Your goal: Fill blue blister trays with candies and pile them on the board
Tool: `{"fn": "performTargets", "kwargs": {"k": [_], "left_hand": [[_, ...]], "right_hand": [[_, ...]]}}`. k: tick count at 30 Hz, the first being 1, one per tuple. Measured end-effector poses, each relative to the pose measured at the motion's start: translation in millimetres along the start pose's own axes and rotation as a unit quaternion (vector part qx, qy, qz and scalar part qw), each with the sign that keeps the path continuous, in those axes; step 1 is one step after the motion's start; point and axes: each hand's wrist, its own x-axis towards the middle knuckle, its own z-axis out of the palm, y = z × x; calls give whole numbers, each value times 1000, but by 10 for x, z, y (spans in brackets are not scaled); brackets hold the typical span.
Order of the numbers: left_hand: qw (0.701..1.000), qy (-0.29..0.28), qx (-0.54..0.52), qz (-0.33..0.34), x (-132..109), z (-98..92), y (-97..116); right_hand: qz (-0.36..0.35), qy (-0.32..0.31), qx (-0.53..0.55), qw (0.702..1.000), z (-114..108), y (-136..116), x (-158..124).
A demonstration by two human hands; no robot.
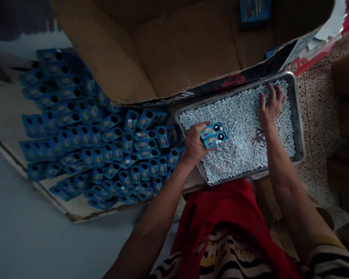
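Note:
My left hand [195, 144] is closed around two small blue printed boxes [209, 135], held side by side over the left part of a metal tray [300, 128]. Each box has a dark round hole at its end, with white pellets by the holes. Small white and pale blue candy-like pellets [235, 151] fill the tray. At its far right corner, my right hand [270, 104] rests on the pellets with its fingers apart and a little bent. Whether any pellets lie under its palm is hidden.
Left of the tray, many similar blue boxes [101, 155] stand in rows on a pale tabletop [78, 213]. A large open cardboard carton [180, 50] sits behind the tray, with a blue box [255, 13] inside. Brown boxes [344, 139] stand at the right on a speckled floor.

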Motion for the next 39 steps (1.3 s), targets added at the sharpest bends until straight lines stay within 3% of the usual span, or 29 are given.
{"fn": "performTargets", "kwargs": {"k": [3,6,11,13,16,18,20,23,27,29,31,33,36,39], "left_hand": [[996,3,86,-22,106,1,-6],[987,-33,154,-37,245,125,90],[967,-101,231,-31,473,324,317],[960,-112,255,-25,545,341,416],[938,-151,309,-36,612,311,577],[925,-178,333,-44,615,265,649],[929,-178,321,-40,572,206,654],[964,-127,235,-13,418,124,546],[998,-12,54,43,152,150,373],[998,22,-19,62,65,230,328],[996,34,-64,60,31,319,302],[995,46,-84,41,37,382,275],[995,49,-83,26,73,387,204],[996,50,-73,28,87,314,114]], "right_hand": [[-6,-64,35,997,49,-241,-214],[19,-106,87,990,68,-555,-525],[130,-50,206,969,174,-972,-935],[203,-28,264,943,222,-1088,-1004],[316,-21,393,863,239,-1260,-1006],[334,-33,478,812,177,-1391,-972],[303,-54,520,797,39,-1542,-942],[246,-74,519,815,-280,-1809,-948],[120,-72,401,905,-725,-2133,-1046],[56,-85,365,925,-883,-2160,-1107],[45,-96,380,919,-985,-2036,-1184],[86,-85,375,919,-1037,-1779,-1309],[171,-51,284,942,-1041,-1320,-1637],[149,-73,198,966,-1003,-1016,-2047]]}}
